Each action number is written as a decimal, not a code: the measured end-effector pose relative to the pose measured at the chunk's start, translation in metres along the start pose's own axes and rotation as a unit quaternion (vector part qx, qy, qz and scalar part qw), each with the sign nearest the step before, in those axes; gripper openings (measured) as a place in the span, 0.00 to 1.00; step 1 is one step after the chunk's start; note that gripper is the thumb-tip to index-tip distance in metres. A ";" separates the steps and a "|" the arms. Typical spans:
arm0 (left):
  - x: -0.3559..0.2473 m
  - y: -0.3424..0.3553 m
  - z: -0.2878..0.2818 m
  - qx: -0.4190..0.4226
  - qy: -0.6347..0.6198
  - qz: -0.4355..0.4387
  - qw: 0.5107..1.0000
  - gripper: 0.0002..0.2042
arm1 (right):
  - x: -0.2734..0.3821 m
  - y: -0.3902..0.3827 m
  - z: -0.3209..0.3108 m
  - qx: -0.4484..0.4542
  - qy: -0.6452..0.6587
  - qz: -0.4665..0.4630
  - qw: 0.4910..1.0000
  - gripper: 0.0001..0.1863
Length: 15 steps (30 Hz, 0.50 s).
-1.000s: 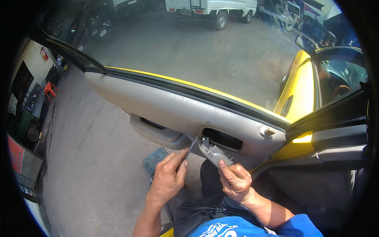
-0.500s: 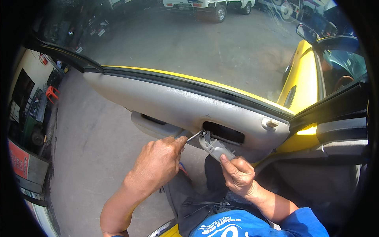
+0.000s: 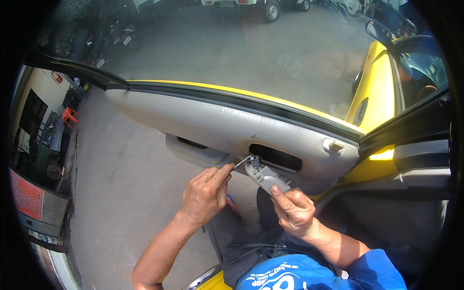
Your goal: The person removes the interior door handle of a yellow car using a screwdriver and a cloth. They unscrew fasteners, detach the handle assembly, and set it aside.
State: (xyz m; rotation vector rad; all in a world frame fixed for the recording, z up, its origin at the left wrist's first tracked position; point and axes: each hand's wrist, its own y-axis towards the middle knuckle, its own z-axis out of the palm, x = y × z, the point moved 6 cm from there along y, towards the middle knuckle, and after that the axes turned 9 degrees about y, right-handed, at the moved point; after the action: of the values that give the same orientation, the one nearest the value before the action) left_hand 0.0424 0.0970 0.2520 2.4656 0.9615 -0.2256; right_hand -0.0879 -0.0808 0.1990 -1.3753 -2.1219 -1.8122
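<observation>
My right hand grips a light grey plastic inner door handle, thumb on top and fingers beneath. The handle is out of the rectangular dark opening in the grey door panel, with its upper end close to the opening's left edge. Closed around a screwdriver, my left hand hides the tool's grip; only a slim metal shaft shows. The shaft's tip meets a small metal piece at the handle's upper end. Whatever lies inside the opening is too dark to make out.
An armrest pocket juts from the panel to the left. Near the panel's right end sits a small beige knob. The yellow car body and a side mirror are at right; a red chair stands far left.
The view has shifted slightly. My left hand has turned a little, with the screwdriver's tip still at the handle's upper end. My right hand keeps its hold on the door handle.
</observation>
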 end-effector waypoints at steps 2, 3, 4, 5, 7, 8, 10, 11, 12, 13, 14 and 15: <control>0.014 -0.003 0.014 -0.029 -0.085 -0.014 0.996 0.11 | 0.000 -0.001 -0.001 0.002 -0.005 0.004 1.000 0.36; 0.020 -0.001 0.019 -0.034 -0.130 -0.017 0.991 0.11 | -0.001 -0.001 -0.001 0.004 -0.009 0.006 1.000 0.34; 0.024 0.001 0.023 -0.037 -0.173 -0.031 0.984 0.10 | -0.001 0.000 -0.002 0.004 -0.009 0.005 1.000 0.34; 0.023 0.001 0.023 -0.039 -0.159 -0.022 0.986 0.09 | -0.001 0.000 -0.003 0.003 -0.010 0.005 1.000 0.34; 0.021 0.004 0.019 -0.033 -0.128 -0.029 0.991 0.08 | 0.000 0.002 -0.004 0.000 -0.010 0.001 1.000 0.34; 0.018 0.002 0.015 -0.012 -0.088 -0.042 0.995 0.07 | 0.000 0.002 -0.003 -0.002 -0.006 0.001 1.000 0.34; 0.010 0.005 0.007 0.002 -0.042 -0.033 0.999 0.06 | 0.003 0.003 0.001 0.001 0.000 -0.001 1.000 0.35; 0.006 0.008 0.002 0.006 -0.019 -0.032 0.999 0.06 | 0.004 0.003 0.003 0.005 0.000 -0.004 1.000 0.35; 0.003 0.012 -0.003 0.016 -0.009 -0.021 1.000 0.06 | 0.006 0.002 0.005 0.005 0.003 -0.004 1.000 0.35; 0.000 0.017 -0.008 0.027 0.002 -0.014 1.000 0.07 | 0.007 0.002 0.006 0.009 -0.003 -0.008 1.000 0.37; -0.001 0.022 -0.012 0.046 0.017 -0.015 0.999 0.07 | 0.007 0.002 0.005 0.010 -0.008 -0.010 1.000 0.38; 0.000 0.026 -0.015 0.080 0.006 -0.028 0.996 0.07 | 0.007 0.001 0.006 0.015 -0.010 -0.012 1.000 0.39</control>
State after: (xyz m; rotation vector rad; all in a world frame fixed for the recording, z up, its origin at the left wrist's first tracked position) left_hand 0.0598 0.0875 0.2748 2.5896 1.0552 -0.3169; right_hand -0.0886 -0.0722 0.2021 -1.3723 -2.1758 -1.7746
